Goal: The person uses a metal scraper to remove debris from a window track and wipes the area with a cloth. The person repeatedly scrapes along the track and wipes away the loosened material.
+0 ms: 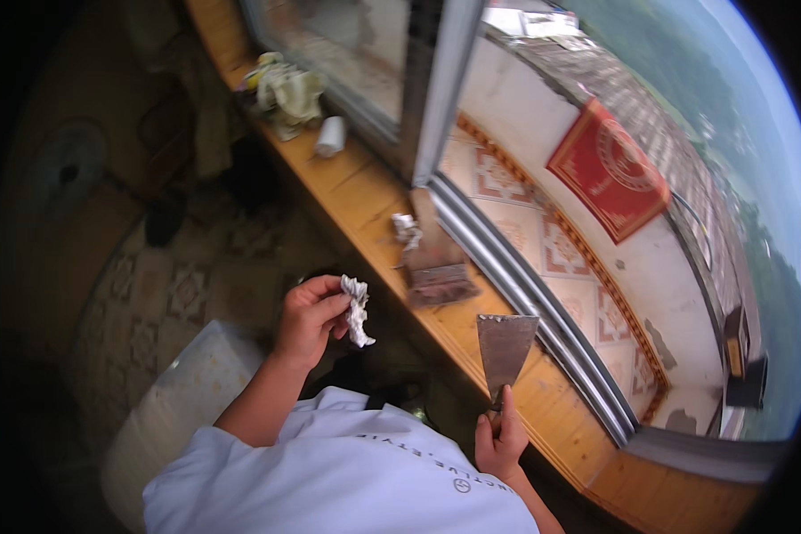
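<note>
Between the thumb and fingers of my left hand (310, 320) is a crumpled white paper tissue (357, 311), held in front of the wooden sill. My right hand (502, 438) grips the handle of a putty knife (505, 349), its index finger laid along the base of the wide metal blade. The blade points away from me, over the sill. Beyond it, a flat brush (440, 262) with dark reddish bristles lies on the wood. Close by the brush is another crumpled white piece of paper (407, 230).
Along the wooden sill (561, 414) runs a metal sliding-window track (543, 316). A white roll (330, 137) and a crumpled pale cloth (287, 92) lie farther off. Outside, a red mat (609, 171) hangs on the low wall. A translucent bin (196, 378) stands at left.
</note>
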Action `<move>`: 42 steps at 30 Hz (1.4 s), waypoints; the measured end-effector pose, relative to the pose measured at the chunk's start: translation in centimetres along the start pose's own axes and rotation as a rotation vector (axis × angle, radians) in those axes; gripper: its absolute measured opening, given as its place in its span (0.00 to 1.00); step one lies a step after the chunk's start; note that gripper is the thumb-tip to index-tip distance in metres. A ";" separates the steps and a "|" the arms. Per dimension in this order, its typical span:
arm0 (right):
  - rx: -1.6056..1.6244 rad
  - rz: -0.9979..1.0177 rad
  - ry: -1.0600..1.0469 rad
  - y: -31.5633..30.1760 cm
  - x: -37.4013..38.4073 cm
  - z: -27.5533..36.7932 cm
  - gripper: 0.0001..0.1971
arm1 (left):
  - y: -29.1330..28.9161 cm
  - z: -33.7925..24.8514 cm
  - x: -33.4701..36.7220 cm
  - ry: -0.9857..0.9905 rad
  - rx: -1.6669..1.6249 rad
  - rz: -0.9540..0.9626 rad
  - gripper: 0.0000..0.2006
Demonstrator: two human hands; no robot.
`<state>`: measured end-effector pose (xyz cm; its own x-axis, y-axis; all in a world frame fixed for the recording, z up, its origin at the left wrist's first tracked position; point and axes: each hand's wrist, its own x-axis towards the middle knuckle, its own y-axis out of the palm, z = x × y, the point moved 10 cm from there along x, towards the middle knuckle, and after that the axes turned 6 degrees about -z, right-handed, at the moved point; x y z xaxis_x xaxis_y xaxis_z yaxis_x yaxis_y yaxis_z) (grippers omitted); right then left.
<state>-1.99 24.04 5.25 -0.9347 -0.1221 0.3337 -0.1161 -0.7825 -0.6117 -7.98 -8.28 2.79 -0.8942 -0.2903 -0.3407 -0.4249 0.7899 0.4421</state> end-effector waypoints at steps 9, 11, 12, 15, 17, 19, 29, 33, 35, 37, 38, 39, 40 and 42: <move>0.136 0.376 -0.284 11.0 2.7 6.5 0.33 | -15.2 -3.0 0.9 0.141 -0.173 -0.301 0.06; 0.133 0.469 -0.270 14.8 2.6 6.9 0.32 | -18.1 -3.2 0.9 0.137 -0.180 -0.326 0.06; 0.151 0.480 -0.263 16.5 2.6 6.9 0.31 | -19.1 -3.0 0.8 0.120 -0.190 -0.346 0.06; 0.200 0.545 -0.188 23.0 1.3 5.4 0.31 | -22.9 -2.4 0.0 0.056 -0.226 -0.448 0.06; 0.184 0.631 -0.056 28.4 0.0 2.6 0.31 | -25.1 -2.2 -0.3 0.028 -0.234 -0.461 0.06; 0.189 0.679 0.062 34.3 -1.5 -0.5 0.29 | -27.4 -1.8 -0.7 0.002 -0.221 -0.479 0.07; 0.036 1.008 0.410 52.1 -6.5 -10.5 0.29 | -32.2 0.5 0.5 -0.134 -0.059 -0.587 0.06; 0.073 0.943 0.409 46.5 -5.9 -7.8 0.29 | -35.5 8.3 4.0 -0.269 0.130 -0.550 0.04; 0.063 0.865 0.390 41.5 -4.4 -5.4 0.28 | -36.9 13.2 6.5 -0.336 0.165 -0.591 0.03; 0.043 0.816 0.408 35.8 -3.3 -2.3 0.28 | -37.4 17.5 10.4 -0.316 0.215 -0.524 0.05; 0.067 0.783 0.434 33.2 -3.1 -1.4 0.28 | -37.5 19.2 12.4 -0.306 0.247 -0.487 0.06; 0.088 0.733 0.466 30.5 -2.9 -0.9 0.28 | -37.8 21.2 14.3 -0.409 0.405 -0.481 0.09; 0.104 0.686 0.496 27.9 -2.8 -0.3 0.28 | -38.1 22.9 16.2 -0.504 0.564 -0.473 0.13; 0.160 0.628 0.456 23.4 -2.0 1.9 0.28 | -42.7 28.5 18.8 -0.634 0.742 -0.454 0.20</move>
<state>-2.17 4.82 -8.32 -0.8588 -0.3347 -0.3879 0.4960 -0.7329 -0.4657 -2.61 -32.02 -46.11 -0.3478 -0.4748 -0.8085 -0.3165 0.8712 -0.3754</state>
